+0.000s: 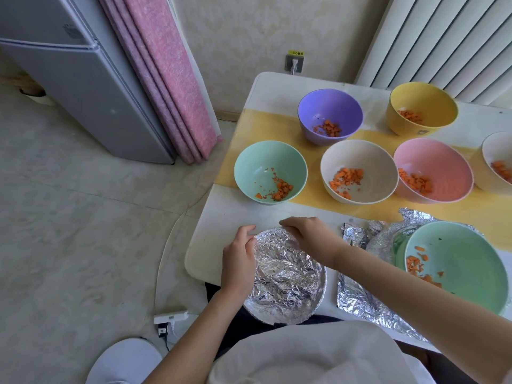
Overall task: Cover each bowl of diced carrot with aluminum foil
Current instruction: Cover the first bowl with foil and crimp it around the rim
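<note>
The crinkled foil cover [288, 275] is silver, as is the loose foil sheet [357, 300] at its three o'clock, under a pale green bowl [468, 259]. On the white table's [210, 253] yellow band [263, 126], from twelve round to two o'clock, are a mint bowl [266, 164], purple bowl [329, 106], cream bowl [360, 156], yellow bowl [421, 98] and pink bowl [437, 159], all with orange carrot dice [346, 178]. At eleven o'clock is a mottled pink curtain [171, 79], and at ten a grey fridge [83, 79].

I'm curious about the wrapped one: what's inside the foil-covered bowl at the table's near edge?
Only crumpled foil shows over its top, the left hand and right hand gripping the rim. Whatever lies inside is hidden.
</note>
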Action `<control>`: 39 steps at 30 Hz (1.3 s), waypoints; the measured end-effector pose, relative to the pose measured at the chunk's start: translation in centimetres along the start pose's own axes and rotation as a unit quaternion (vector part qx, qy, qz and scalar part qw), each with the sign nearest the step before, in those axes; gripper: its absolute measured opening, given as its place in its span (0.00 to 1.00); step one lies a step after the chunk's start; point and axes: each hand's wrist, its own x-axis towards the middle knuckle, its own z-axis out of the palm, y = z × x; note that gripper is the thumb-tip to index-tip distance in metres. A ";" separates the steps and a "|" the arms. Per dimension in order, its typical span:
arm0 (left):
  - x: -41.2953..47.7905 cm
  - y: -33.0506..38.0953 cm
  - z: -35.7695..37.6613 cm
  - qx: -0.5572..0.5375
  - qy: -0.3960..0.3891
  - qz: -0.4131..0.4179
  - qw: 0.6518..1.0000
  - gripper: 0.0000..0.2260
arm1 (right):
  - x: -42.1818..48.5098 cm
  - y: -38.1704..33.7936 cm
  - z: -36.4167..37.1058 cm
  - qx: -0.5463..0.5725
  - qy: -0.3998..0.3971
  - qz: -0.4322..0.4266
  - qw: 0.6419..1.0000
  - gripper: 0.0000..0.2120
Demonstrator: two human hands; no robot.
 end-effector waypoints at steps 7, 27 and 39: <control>0.0 -0.1 0.2 -0.014 -0.022 0.020 0.999 0.05 | 0.3 -0.1 0.7 -0.037 0.000 -0.005 0.999 0.14; 0.3 1.0 0.4 0.005 0.009 0.032 0.999 0.03 | 0.5 -0.9 -0.2 -0.141 -0.055 -0.086 0.985 0.22; 1.0 1.5 0.6 0.009 -0.031 0.017 0.999 0.03 | 0.8 -0.5 0.5 -0.173 -0.043 -0.076 0.981 0.23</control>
